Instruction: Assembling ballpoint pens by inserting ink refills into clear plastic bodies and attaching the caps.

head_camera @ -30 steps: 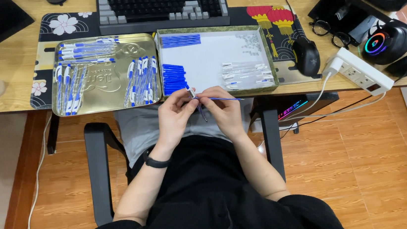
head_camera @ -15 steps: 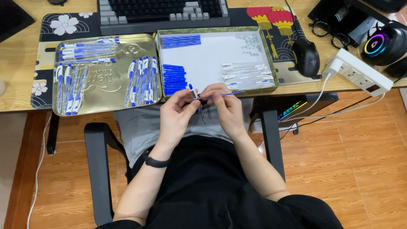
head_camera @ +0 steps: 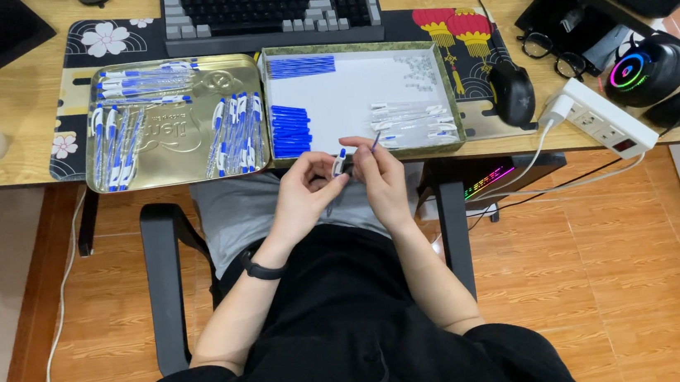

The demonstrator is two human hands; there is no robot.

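Head view, inspector 1: Where are the hands?

Inspector 2: Both sit just below the desk edge point(head_camera: 22, 167), over the person's lap. The left hand point(head_camera: 306, 187) pinches a short white pen barrel point(head_camera: 340, 163) with a blue end, held nearly upright between thumb and fingertips. The right hand point(head_camera: 378, 176) pinches a thin blue refill point(head_camera: 374, 141), its tip angled up toward the tray. The 2 hands are close together, fingertips almost touching.

Inspector 1: Neither hand spread?

Inspector 2: No. Both are curled, each closed on its part. A black band point(head_camera: 263, 268) sits on the left wrist.

Inspector 1: Surroundings?

Inspector 2: The white-lined tray point(head_camera: 347, 91) lies on the desk directly above the hands. It holds 2 groups of blue refills point(head_camera: 291, 129) at its left side and clear barrels point(head_camera: 408, 120) at its right. The gold tin point(head_camera: 176, 128) lies just beside it on the left, holding finished blue-and-white pens point(head_camera: 236, 130) in rows. A keyboard point(head_camera: 268, 7) lies behind both. A black mouse point(head_camera: 511, 91) rests right of the tray, near a white power strip point(head_camera: 599, 118).
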